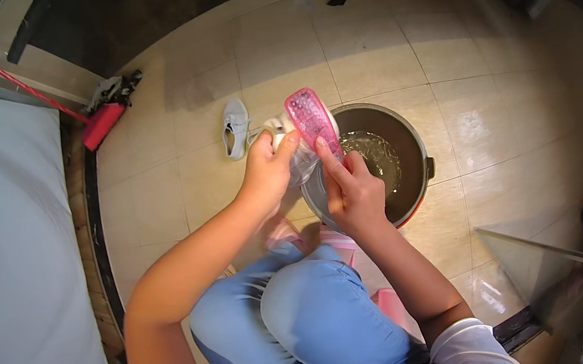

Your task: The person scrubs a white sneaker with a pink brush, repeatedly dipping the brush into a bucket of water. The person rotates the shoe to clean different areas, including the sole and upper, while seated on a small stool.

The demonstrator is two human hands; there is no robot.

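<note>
My left hand (272, 168) grips a pale, wet-looking shoe (298, 172), largely covered by my fingers and by the brush. In my right hand (353, 186) is a pink translucent plastic scrub brush (308, 113), index finger laid along its back. The brush lies against the shoe, its bristles hidden beneath it. Both hands are above the left side of a round bucket (404, 128) holding water (374, 156). A light grey lace-up shoe (235, 128) rests on the tiles beyond my left hand.
Tiled floor (287, 55) surrounds the bucket. At the far left a red broom (103, 127) leans beside a dark bundle (122, 86). A white-covered surface (13, 246) runs along the left. A glass panel (540, 250) stands at the lower right. Part of a pink stool (393, 306) shows below me.
</note>
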